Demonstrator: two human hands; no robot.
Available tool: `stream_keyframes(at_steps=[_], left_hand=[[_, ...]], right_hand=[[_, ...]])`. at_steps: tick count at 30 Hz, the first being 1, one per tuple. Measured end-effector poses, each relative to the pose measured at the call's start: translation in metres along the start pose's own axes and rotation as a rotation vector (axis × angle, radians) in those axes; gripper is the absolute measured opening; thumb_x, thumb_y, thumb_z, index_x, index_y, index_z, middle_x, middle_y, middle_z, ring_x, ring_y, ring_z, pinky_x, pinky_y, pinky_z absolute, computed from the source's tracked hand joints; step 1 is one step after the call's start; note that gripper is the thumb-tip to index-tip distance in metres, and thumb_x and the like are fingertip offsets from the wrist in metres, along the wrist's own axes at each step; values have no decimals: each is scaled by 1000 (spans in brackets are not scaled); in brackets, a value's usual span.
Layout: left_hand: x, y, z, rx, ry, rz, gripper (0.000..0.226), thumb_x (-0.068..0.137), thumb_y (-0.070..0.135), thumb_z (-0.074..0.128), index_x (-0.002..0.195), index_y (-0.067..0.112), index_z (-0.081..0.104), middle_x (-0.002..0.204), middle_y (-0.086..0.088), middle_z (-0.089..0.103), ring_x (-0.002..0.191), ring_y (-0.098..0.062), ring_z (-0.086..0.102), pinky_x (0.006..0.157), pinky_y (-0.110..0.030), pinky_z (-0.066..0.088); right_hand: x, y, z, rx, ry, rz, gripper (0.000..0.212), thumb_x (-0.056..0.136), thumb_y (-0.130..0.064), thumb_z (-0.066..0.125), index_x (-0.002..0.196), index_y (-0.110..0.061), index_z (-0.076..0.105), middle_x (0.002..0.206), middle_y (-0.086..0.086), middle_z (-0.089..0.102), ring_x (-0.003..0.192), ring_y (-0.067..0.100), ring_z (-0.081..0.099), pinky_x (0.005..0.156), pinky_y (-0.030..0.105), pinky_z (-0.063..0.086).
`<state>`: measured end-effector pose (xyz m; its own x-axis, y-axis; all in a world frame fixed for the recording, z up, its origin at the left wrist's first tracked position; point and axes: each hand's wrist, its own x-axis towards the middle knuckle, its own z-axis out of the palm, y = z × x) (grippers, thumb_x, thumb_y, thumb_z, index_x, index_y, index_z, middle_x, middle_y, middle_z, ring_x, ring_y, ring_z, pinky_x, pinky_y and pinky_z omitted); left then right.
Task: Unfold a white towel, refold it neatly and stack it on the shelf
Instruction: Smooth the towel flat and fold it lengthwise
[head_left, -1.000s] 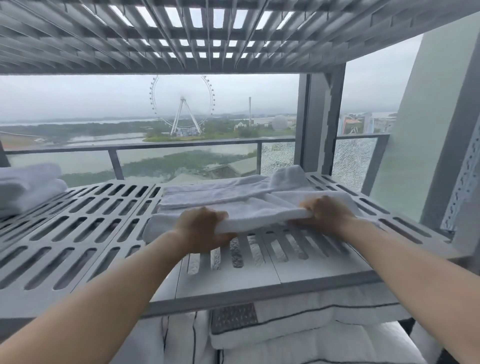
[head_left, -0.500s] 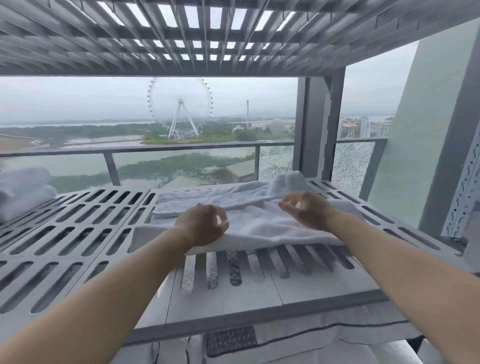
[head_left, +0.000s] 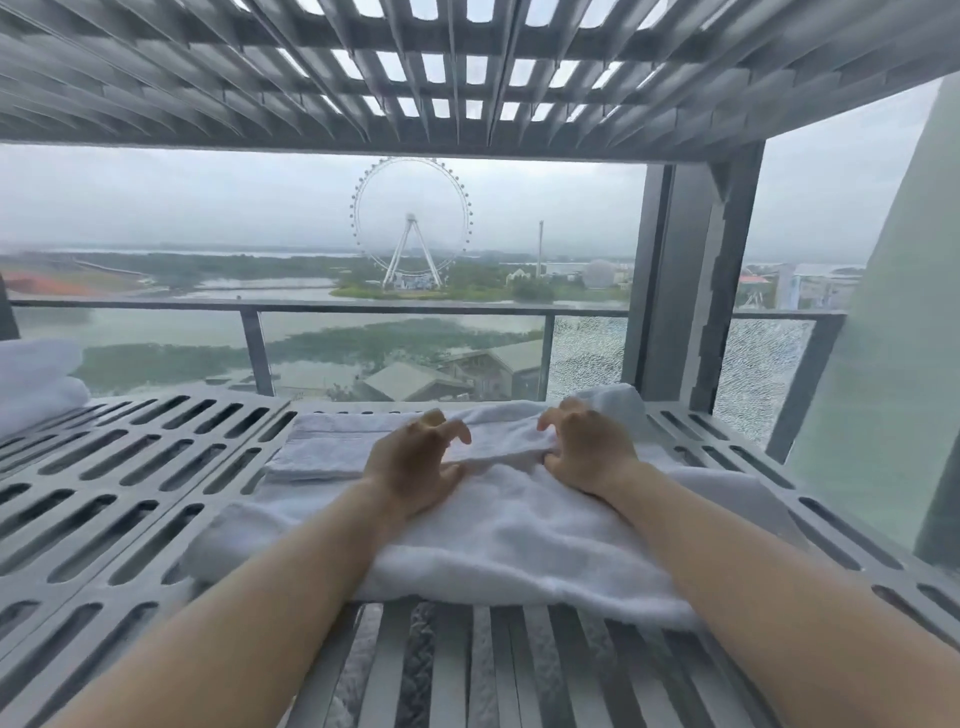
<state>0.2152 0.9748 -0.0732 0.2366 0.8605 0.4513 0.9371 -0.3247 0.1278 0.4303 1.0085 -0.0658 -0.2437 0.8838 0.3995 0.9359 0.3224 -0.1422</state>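
Left hand (head_left: 410, 462), right hand (head_left: 587, 452) advanced, heels resting on white towel (head_left: 519, 540).

High-rise balcony, glass railing (head_left: 395, 309), slatted metal shelving (head_left: 363, 137), folded towels (head_left: 36, 384)
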Motion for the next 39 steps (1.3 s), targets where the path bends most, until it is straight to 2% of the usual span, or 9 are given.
stream_keyframes(at_steps=[6,10,13,15,18,23,28,32,39], left_hand=[[17,-16,5,128,-72,-63,43,87,10,45,126,29,53,130,-1,50,120,-24,47,95,-39,43],[22,-18,10,143,-11,-83,48,84,-4,34,119,21,56,117,-5,56,112,-28,52,88,-40,48],[21,-24,9,82,95,-97,42,83,-5,37,114,18,55,115,-4,54,112,-25,48,84,-38,49],[19,-27,7,33,103,-100,34,82,0,42,105,21,57,111,-1,55,111,-22,47,81,-36,47],[14,-27,4,-7,46,-57,29,78,4,47,95,24,60,98,3,54,104,-20,50,77,-32,45],[6,-29,-3,-34,129,67,30,76,1,49,94,21,62,98,2,58,102,-19,50,77,-32,48],[4,-28,-2,-68,-62,100,32,78,6,49,103,22,61,110,-2,57,108,-23,50,88,-35,46],[6,-37,4,-53,-219,11,49,89,18,45,137,29,41,148,-2,34,136,-23,31,111,-35,27],[6,-39,10,-33,-286,-14,47,95,29,35,141,37,33,154,3,24,140,-18,25,113,-33,22]], right_hand=[[20,10,19,-55,91,99,31,83,-19,48,113,-20,57,123,6,51,115,27,47,93,40,36],[24,16,22,-77,236,135,33,87,-6,41,115,-17,55,123,9,54,111,28,50,98,44,34],[22,12,20,-220,386,-4,28,79,1,53,105,-10,59,102,18,58,92,35,58,79,46,45],[15,11,17,-250,275,-55,22,84,-10,49,104,-13,57,103,16,57,91,34,58,68,39,46],[13,16,13,-162,42,4,26,85,-22,43,108,-19,54,119,9,53,97,32,58,75,37,46],[9,19,11,-115,211,99,37,80,1,42,106,-21,54,108,8,52,89,30,57,65,34,42],[14,26,14,-167,93,159,39,90,-7,38,120,-20,59,124,6,47,113,26,45,92,37,40],[11,32,11,107,-28,180,47,91,-5,34,122,-28,60,143,-3,44,128,21,42,106,34,31],[5,22,10,131,-132,-88,47,85,-31,49,131,-39,47,146,-10,39,132,9,36,108,27,27]])
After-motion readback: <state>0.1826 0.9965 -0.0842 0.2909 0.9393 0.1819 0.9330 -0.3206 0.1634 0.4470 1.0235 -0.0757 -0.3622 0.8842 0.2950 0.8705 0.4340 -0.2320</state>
